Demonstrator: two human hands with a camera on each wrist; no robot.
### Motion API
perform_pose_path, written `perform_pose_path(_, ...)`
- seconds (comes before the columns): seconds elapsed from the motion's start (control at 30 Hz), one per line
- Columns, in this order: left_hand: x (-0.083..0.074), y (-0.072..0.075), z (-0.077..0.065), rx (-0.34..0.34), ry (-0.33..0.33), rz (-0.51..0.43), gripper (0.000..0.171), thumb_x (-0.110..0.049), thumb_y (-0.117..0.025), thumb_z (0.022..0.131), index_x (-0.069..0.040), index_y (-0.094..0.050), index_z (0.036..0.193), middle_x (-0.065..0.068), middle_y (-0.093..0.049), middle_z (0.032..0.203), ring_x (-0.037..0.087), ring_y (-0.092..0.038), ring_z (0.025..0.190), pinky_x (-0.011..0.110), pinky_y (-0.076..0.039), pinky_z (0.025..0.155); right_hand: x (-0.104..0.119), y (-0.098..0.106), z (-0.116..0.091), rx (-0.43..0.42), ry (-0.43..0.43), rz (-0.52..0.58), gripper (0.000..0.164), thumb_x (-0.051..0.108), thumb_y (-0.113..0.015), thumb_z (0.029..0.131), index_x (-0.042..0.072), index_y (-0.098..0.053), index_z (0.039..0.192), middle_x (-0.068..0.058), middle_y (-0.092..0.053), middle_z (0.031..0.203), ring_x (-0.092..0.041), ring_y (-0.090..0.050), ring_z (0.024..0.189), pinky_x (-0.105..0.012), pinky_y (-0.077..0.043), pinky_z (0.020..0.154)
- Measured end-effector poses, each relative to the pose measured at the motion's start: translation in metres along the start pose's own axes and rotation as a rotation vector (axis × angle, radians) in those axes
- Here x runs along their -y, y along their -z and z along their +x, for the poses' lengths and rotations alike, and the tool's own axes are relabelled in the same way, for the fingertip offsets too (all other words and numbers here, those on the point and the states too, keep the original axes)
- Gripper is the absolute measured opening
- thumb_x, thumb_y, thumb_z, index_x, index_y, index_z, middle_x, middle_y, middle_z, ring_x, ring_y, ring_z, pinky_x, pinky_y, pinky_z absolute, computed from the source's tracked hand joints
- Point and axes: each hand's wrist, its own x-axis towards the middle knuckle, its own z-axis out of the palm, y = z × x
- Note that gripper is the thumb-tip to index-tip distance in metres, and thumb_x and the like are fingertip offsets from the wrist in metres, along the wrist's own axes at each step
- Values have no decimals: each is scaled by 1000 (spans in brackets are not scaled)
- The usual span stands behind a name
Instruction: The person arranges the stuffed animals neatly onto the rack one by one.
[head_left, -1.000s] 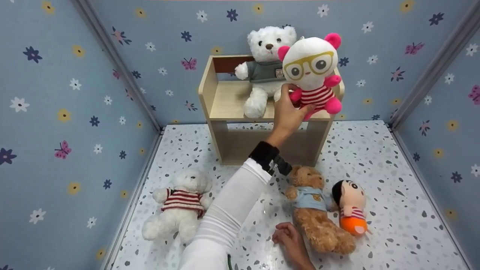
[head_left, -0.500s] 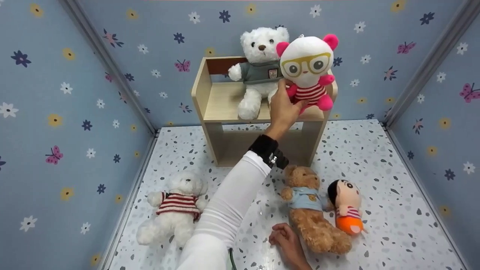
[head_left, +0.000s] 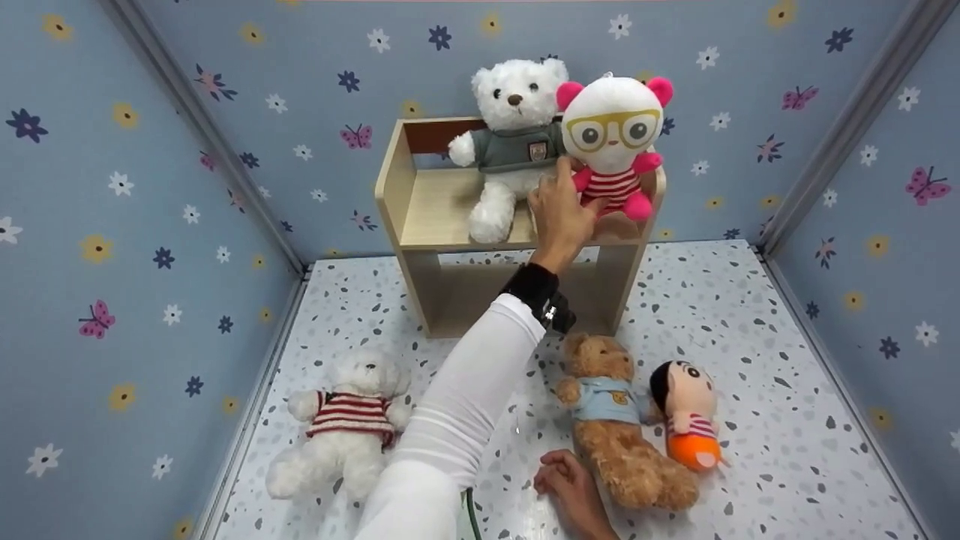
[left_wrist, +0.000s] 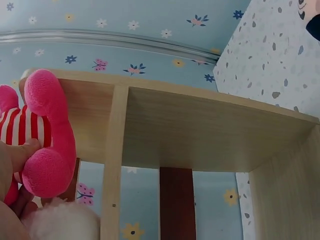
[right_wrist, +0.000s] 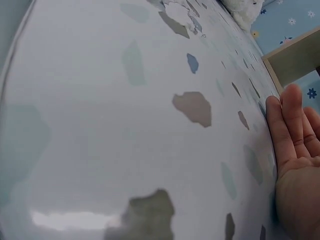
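Observation:
My left hand [head_left: 562, 214] pinches a plush panda toy [head_left: 611, 131] with pink ears, yellow glasses and a red-striped body. The toy is upright at the right end of the wooden shelf's top compartment [head_left: 439, 214]. In the left wrist view the thumb presses the striped belly of the panda [left_wrist: 55, 135]. Beside it sits a white teddy bear [head_left: 517, 154] in a grey-green shirt, leaning back. My right hand [head_left: 574, 487] rests on the speckled surface, near a brown teddy bear [head_left: 611, 420] in a light blue shirt; the right wrist view shows its fingers [right_wrist: 292, 120] loosely extended.
A white bear [head_left: 349, 420] in a red-striped sweater lies at the left. To the right, a black-haired doll [head_left: 690, 416] with orange bottoms lies against the brown bear. Flowered walls [head_left: 150, 247] enclose the back and both sides.
My left hand has lowered the panda toy slightly onto the shelf beside the white bear, still holding it. The right hand stays in place; the head view has shifted a little.

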Motion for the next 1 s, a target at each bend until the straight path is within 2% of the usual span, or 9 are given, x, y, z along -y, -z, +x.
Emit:
perform_pose_path(0.07, 3, -2, 0, 8, 1, 37, 63, -35, -87, 81, -19, -51, 131, -1, -72, 126, 22, -55, 127, 44, -33, 115, 0, 0, -1, -1, -16, -2, 34, 21, -60, 102, -8, -56, 120, -3, -71, 87, -16, -69, 80, -30, -59, 78)
perform_pose_path(0.3, 12, -11, 0, 64, 14, 279, 71, -45, -82, 84, -22, -44, 139, 0, -71, 129, 25, -50, 133, 43, -39, 110, -2, -1, -1, 40, -9, 55, 34, 21, -58, 105, -8, -54, 123, -3, -71, 89, -16, -69, 81, -31, -60, 79)
perform_pose_path(0.57, 13, -13, 1, 76, -28, 352, 73, -52, -79, 85, -19, -46, 141, 3, -59, 140, 24, -45, 136, 44, -34, 116, -1, 1, -1, 44, 19, 75, 32, 19, -58, 104, -8, -54, 122, -3, -70, 87, -15, -68, 79, -29, -58, 78)
perform_pose_path(0.67, 14, -11, -2, 69, -18, 340, 73, -53, -78, 85, -19, -45, 141, 4, -57, 139, 24, -44, 134, 44, -35, 115, -1, -1, -2, 32, 12, 53, 32, 19, -59, 104, -8, -54, 121, -4, -70, 87, -16, -68, 79, -29, -58, 78)
perform_pose_path(0.77, 14, -6, -5, 53, -11, 284, 70, -50, -77, 86, -19, -46, 140, 4, -56, 136, 23, -45, 130, 43, -37, 112, -1, -1, -2, 13, 0, 28, 32, 20, -59, 104, -7, -55, 121, -4, -71, 87, -16, -68, 79, -29, -58, 77)
perform_pose_path(1.0, 23, 15, -23, -49, -64, 153, 53, -39, -77, 87, -17, -54, 130, 3, -55, 131, 21, -46, 120, 37, -40, 104, 0, -1, -1, -7, 12, 8, 33, 19, -59, 103, -8, -54, 121, -4, -71, 87, -15, -68, 78, -28, -59, 77)
